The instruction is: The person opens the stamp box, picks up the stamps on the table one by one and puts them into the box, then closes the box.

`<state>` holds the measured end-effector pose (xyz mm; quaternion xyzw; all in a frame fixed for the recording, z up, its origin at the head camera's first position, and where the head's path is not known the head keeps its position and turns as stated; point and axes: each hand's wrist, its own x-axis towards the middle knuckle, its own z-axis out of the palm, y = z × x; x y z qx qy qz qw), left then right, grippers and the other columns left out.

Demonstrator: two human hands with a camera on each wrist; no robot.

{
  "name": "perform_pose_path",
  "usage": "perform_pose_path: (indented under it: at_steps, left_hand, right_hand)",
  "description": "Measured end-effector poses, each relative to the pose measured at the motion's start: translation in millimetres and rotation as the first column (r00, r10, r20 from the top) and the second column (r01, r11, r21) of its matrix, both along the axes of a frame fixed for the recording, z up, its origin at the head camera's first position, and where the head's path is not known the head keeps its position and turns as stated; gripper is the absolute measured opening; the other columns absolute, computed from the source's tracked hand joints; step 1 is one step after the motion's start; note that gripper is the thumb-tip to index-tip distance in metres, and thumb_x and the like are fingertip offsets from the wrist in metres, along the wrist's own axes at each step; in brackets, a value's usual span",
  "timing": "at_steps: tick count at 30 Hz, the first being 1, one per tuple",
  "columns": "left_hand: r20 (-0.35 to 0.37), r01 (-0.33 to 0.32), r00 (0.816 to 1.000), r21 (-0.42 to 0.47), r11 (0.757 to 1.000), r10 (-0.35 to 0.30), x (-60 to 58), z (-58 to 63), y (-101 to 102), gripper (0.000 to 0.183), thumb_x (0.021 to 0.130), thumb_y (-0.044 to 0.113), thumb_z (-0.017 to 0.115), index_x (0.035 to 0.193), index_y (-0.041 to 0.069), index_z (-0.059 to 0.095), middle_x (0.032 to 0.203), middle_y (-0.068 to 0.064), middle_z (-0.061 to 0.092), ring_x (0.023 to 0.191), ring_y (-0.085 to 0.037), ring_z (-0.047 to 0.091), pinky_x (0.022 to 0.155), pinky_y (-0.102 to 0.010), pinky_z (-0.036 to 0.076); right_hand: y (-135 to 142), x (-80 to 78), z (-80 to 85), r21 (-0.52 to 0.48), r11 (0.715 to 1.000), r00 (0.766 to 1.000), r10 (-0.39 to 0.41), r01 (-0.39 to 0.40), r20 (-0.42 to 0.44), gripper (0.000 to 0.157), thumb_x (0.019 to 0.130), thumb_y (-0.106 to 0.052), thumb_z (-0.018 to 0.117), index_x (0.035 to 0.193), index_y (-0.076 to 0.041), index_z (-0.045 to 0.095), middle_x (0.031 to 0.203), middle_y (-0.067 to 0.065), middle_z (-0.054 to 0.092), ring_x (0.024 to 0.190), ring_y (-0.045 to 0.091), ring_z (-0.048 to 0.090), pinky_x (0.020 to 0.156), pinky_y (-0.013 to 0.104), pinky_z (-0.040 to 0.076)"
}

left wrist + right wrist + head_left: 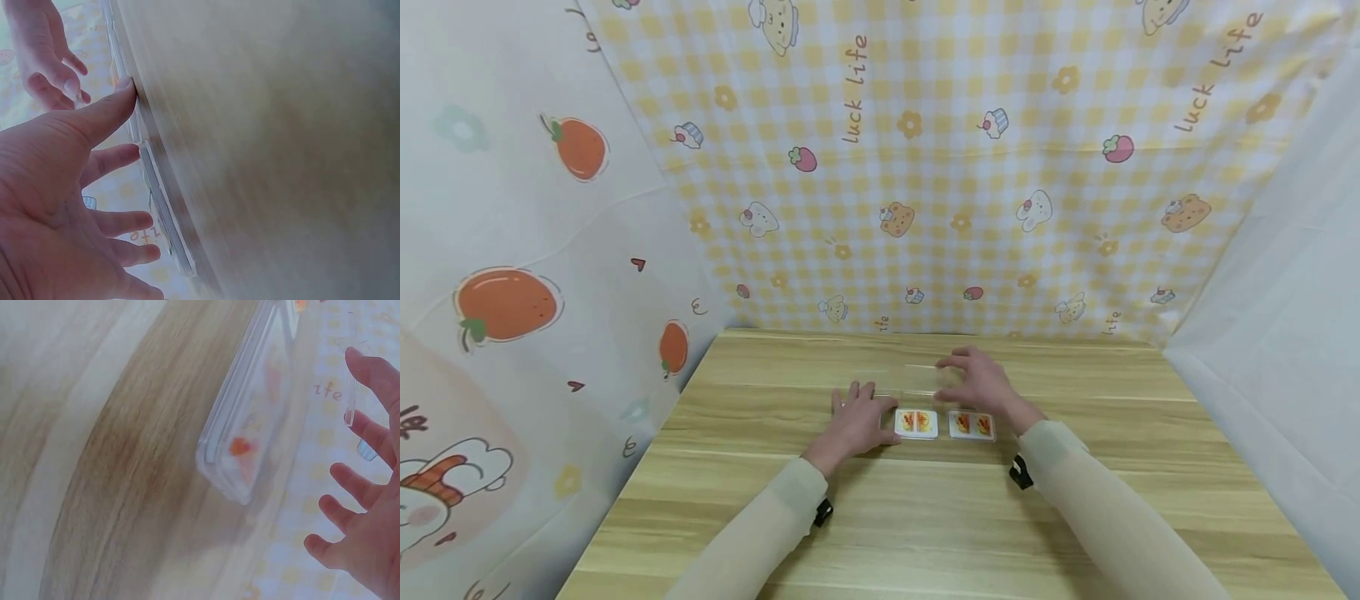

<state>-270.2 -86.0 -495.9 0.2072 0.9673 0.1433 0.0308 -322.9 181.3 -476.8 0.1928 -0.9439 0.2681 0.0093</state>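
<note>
My right hand [981,381] pinches a thin clear plastic cover [920,378] between thumb and index finger, the other fingers spread apart. The cover is seen edge-on in the right wrist view, raised over the table. My left hand [859,422] spreads over a flat card case [167,215] at the left of the row, hiding most of it in the head view. Its thumb reaches to the edge of the middle card case [916,423], printed with orange and yellow pictures. Nearer the right forearm lies a similar card case [972,425], flat on the wood.
The wooden table [917,525] runs back to a yellow checked cloth [925,183]. White cloths hang at the left [610,233] and right [1285,317]. Both sleeved forearms reach in from the front edge, with dark straps at the wrists.
</note>
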Motion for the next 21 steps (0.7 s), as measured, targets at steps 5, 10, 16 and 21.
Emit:
perform_pose_path:
  at_steps: [5,10,16,21]
  left_hand:
    - [0.012,-0.013,1.000,0.007,1.000,0.012,0.6,0.2,-3.4,0.074,0.080,0.056,0.079,0.141,0.021,0.059,0.154,-0.024,0.037,0.143,-0.053,0.023,0.107,-0.077,0.012]
    - [0.006,-0.015,1.000,0.042,0.999,0.015,1.8,2.7,-7.6,0.081,0.079,0.056,0.081,0.145,0.016,0.055,0.155,-0.025,0.035,0.143,-0.052,0.022,0.108,-0.075,0.013]
    - [0.010,0.017,1.000,0.098,0.995,-0.018,1.9,4.1,-9.1,0.086,0.078,0.055,0.081,0.149,0.017,0.050,0.157,-0.025,0.032,0.145,-0.052,0.018,0.108,-0.077,0.009]
    - [0.029,0.033,0.999,0.108,0.994,-0.036,0.7,2.7,-8.3,0.081,0.079,0.054,0.081,0.147,0.019,0.053,0.157,-0.024,0.031,0.146,-0.052,0.016,0.108,-0.077,0.007]
  right_hand:
    - [-1.9,8.0,2.3,0.010,0.999,0.998,0.051,-0.051,-0.041,0.061,0.079,-0.049,0.084,0.131,-0.022,0.067,0.150,0.016,0.045,0.134,0.041,0.041,0.104,0.068,0.032]
    - [-3.2,17.8,-0.5,0.012,0.998,0.998,0.062,-0.062,-0.009,0.060,0.079,-0.050,0.084,0.130,-0.024,0.068,0.152,0.013,0.043,0.137,0.039,0.036,0.107,0.068,0.026]
    - [-3.5,27.6,-8.9,0.027,0.996,0.996,0.085,-0.085,0.007,0.059,0.077,-0.050,0.085,0.128,-0.025,0.069,0.149,0.014,0.046,0.135,0.040,0.039,0.106,0.070,0.027]
    - [-7.3,32.9,-17.9,0.075,0.992,0.995,0.103,-0.103,0.002,0.060,0.075,-0.053,0.085,0.127,-0.027,0.070,0.148,0.013,0.048,0.134,0.040,0.041,0.104,0.070,0.028]
